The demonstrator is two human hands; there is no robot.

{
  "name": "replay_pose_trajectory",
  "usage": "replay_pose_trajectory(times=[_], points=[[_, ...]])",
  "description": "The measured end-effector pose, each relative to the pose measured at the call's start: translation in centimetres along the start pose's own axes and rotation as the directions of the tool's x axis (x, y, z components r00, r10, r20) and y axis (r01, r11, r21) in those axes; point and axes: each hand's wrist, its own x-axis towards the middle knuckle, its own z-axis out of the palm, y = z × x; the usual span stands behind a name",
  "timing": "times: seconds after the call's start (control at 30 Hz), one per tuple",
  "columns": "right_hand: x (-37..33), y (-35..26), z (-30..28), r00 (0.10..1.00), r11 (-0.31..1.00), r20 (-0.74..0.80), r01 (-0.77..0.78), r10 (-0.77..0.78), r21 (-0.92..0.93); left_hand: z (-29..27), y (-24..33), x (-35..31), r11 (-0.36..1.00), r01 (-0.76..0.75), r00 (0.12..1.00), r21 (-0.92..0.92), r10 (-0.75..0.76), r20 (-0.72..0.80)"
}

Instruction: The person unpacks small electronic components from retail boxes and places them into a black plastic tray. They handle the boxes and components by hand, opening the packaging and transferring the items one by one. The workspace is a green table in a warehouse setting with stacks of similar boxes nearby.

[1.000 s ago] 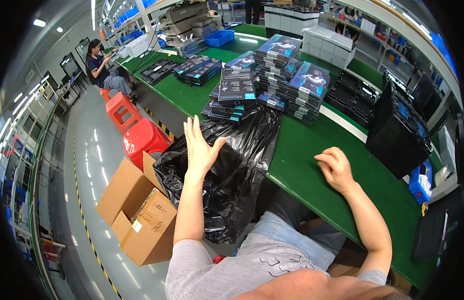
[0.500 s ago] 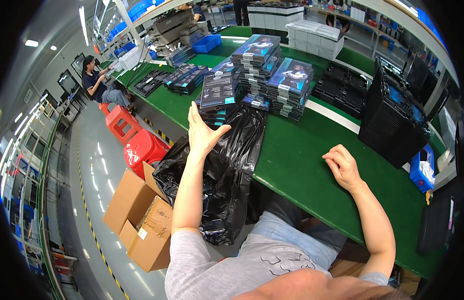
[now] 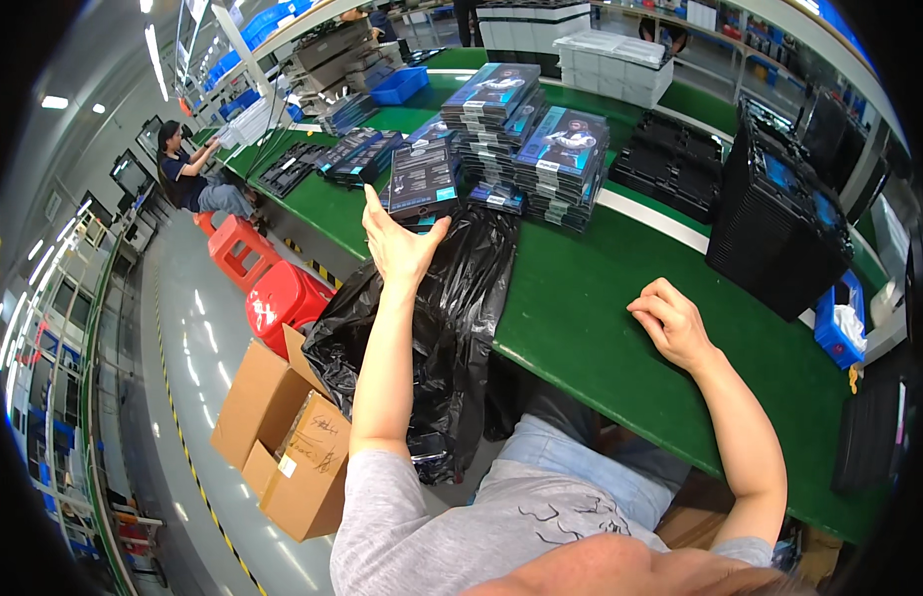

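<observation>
Bag [image 3: 473,278]: glossy, crinkled plastic; carton [image 3: 310,447]: matt cardboard; nearer stool [image 3: 286,293]: shiny plastic; shirt [image 3: 382,502]: cloth.

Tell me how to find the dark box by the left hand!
Find the long green table, then the black plastic bag draped over its near edge. Just past the bag, by the left hand, look atop the low stack: the flat dark box. Its top is mostly black with a light-blue corner; the taller stacks to its right show a figure.

The head-worn fisheye peers down and forward from close above the left hand [image 3: 402,246] and right hand [image 3: 672,323], wide enough to catch the worktop [image 3: 581,283] and, off to the left, the floor [image 3: 203,343] stretching away.
</observation>
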Motion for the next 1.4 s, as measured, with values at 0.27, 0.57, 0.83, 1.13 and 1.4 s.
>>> replay_pose_trajectory(times=[0.27, 0.57, 0.83, 1.13, 1.4], points=[[0.1, 0.1, 0.0, 0.999, 1.0, 0.035, 0.003, -0.003, -0.002, 0.0, -2.2, -0.3, 0.993, -0.108, 0.987, -0.047, 0.102, -0.125], [0.1, 0.2, 0.1, 0.999, 1.0, 0.051, -0.009, 0.009, 0.004, -2.4, -2.8, -2.3, 0.982, -0.184, 0.961, -0.046, 0.17, -0.219], [-0.2, -0.8, 0.1, 0.989, 0.963, 0.077, -0.137, 0.123, 0.233, -4.6, 1.4, -9.5, 0.929, -0.283, 0.93, -0.24, 0.205, -0.305], [-0.5, -3.6, 0.4, 0.963, 0.542, 0.188, -0.266, 0.195, 0.797, -3.5, 8.2, -17.4, 0.849, -0.299, 0.947, -0.436, 0.32, -0.027], [-0.3, -1.2, -1.6, 0.834, 0.539, 0.308, -0.536, 0.458, 0.649, -2.3, 14.7, -20.7, 0.867, -0.172, 0.909, -0.469, 0.323, 0.263]])
